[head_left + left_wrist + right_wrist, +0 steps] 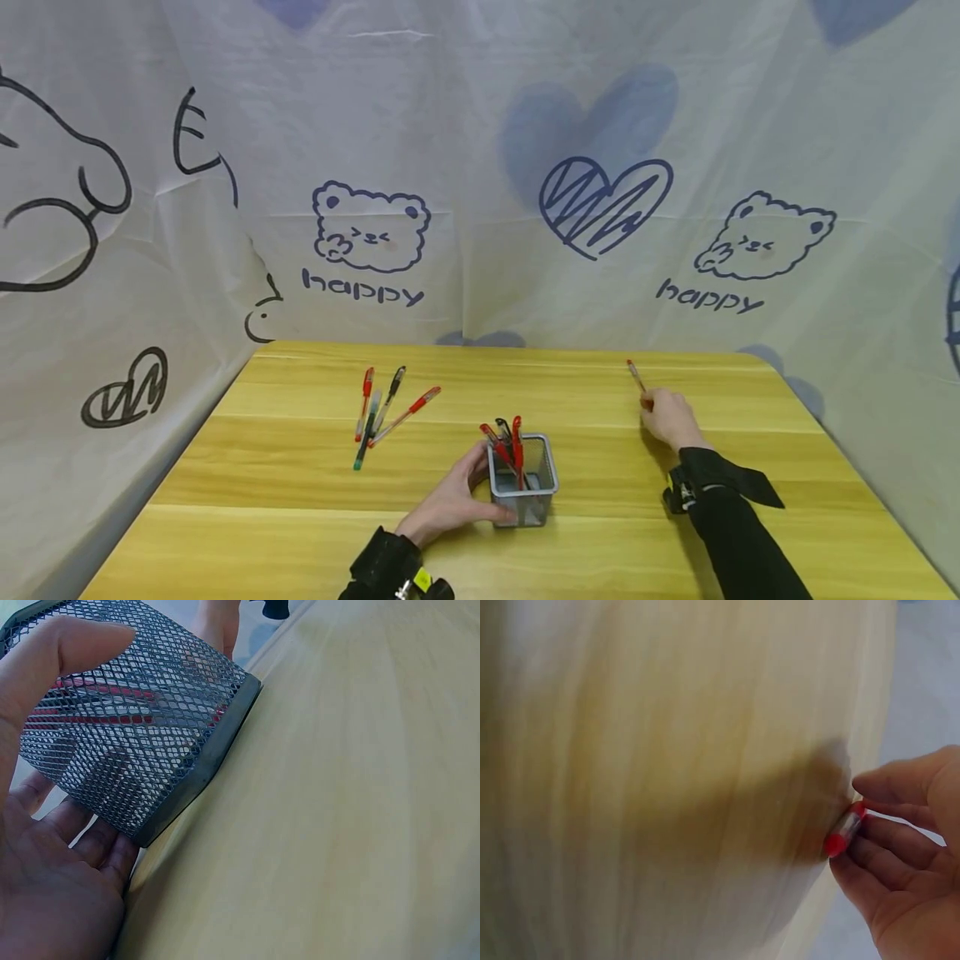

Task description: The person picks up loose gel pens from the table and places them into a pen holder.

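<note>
A square mesh pen holder (535, 505) stands on the table with red and black pens (517, 454) upright inside it. My left hand (455, 500) holds it from the left. In the left wrist view the thumb lies along one mesh wall of the pen holder (165, 712) and the fingers are around the other side. Further right, my right hand (670, 418) pinches a red pen (635, 374) that points away toward the table's back edge. The right wrist view shows the red end of this pen (835, 844) between thumb and fingers.
Several loose pens lie in a bunch at the back left: two red pens (364, 406) (420, 404), a black one (394, 383) and a green one (363, 450). Behind the wooden table (300, 500) hangs a white sheet (480, 167) with drawings.
</note>
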The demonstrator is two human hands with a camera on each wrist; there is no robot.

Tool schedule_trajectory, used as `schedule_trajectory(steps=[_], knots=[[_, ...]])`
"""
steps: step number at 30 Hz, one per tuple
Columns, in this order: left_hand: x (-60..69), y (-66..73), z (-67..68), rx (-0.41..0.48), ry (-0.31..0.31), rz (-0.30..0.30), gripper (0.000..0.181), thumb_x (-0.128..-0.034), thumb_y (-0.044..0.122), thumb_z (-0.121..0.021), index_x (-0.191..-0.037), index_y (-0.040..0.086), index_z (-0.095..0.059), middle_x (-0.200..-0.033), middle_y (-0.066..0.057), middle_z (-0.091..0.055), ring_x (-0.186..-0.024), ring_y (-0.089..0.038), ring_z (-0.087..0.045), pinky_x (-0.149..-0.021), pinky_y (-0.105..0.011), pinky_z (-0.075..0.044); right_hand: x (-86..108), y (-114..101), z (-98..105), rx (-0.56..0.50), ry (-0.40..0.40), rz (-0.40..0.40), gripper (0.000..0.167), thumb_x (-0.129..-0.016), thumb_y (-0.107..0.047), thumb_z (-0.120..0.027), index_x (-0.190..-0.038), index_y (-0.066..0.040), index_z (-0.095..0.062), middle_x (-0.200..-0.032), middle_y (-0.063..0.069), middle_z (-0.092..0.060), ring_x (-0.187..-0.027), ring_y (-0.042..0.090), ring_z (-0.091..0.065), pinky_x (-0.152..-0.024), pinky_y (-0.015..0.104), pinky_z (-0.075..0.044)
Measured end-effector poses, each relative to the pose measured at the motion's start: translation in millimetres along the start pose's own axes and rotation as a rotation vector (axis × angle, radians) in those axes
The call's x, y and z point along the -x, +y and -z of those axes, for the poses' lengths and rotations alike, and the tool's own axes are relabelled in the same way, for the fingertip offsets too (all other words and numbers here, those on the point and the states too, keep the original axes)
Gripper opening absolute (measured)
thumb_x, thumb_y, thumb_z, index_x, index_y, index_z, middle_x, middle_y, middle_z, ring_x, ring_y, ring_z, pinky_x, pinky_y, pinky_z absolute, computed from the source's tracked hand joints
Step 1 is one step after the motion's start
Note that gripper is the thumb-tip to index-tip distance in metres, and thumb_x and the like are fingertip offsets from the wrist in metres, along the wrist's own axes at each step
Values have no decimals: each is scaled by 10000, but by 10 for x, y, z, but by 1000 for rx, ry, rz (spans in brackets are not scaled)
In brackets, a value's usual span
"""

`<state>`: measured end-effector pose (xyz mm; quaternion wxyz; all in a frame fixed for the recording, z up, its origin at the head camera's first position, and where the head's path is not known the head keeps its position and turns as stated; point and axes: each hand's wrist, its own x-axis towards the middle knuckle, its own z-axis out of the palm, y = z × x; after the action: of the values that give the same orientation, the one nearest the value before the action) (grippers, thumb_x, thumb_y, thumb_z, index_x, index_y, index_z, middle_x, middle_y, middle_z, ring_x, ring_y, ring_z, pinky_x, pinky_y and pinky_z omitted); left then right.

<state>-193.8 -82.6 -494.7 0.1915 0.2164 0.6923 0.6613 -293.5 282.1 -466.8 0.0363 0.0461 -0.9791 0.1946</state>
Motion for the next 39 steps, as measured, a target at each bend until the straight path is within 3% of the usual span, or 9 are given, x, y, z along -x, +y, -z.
schedule_trajectory(steps=[4, 8, 15, 24, 32, 39], knots=[[-2, 8, -5, 4, -1, 3, 1054, -746, 110, -822, -1598, 67, -201, -1586, -165, -414, -1498, -368, -345, -1261, -554, -219, 7, -10, 8, 49, 40, -4, 152, -901, 8, -617, -984, 51, -737, -980, 281, -719, -861, 442, -668, -716, 522, -540], [-2, 12, -7, 5, -3, 0, 1056, -745, 109, -824, -1596, 61, -201, -1590, -169, -405, -1499, -368, -344, -1261, -549, -221, 5, -29, 21, 79, 67, -6, 121, -873, 18, -639, -886, 38, -758, -927, 279, -727, -840, 461, -674, -726, 558, -553], [4, 13, -2, 1, 2, 10, 1085, -745, 116, -825, -1606, 57, -167, -1604, -175, -383, -1507, -373, -328, -1262, -554, -213, 47, -60, 35, 75, 107, -24, 87, -840, 58, -661, -834, 52, -748, -846, 255, -722, -773, 421, -668, -689, 543, -559], [6, 15, -7, -4, 11, 14, 1081, -736, 109, -826, -1604, 65, -182, -1595, -172, -398, -1502, -376, -334, -1259, -563, -212, 125, -76, 49, 54, 92, -10, 73, -796, 85, -670, -846, 60, -717, -822, 233, -701, -751, 383, -650, -662, 509, -544], [2, -3, -6, 7, 8, 12, 1086, -741, 99, -827, -1608, 72, -173, -1597, -171, -397, -1505, -377, -329, -1257, -566, -213, 254, -108, 82, -50, 108, -17, 157, -859, 37, -659, -1001, 94, -694, -893, 244, -711, -818, 386, -654, -742, 518, -531], [4, 0, -6, 16, 8, 13, 1085, -743, 94, -830, -1606, 59, -173, -1599, -174, -391, -1500, -377, -339, -1255, -566, -218, 382, -215, 147, -202, 207, -24, 175, -884, -8, -669, -1036, 62, -719, -930, 226, -725, -865, 372, -675, -778, 490, -532]])
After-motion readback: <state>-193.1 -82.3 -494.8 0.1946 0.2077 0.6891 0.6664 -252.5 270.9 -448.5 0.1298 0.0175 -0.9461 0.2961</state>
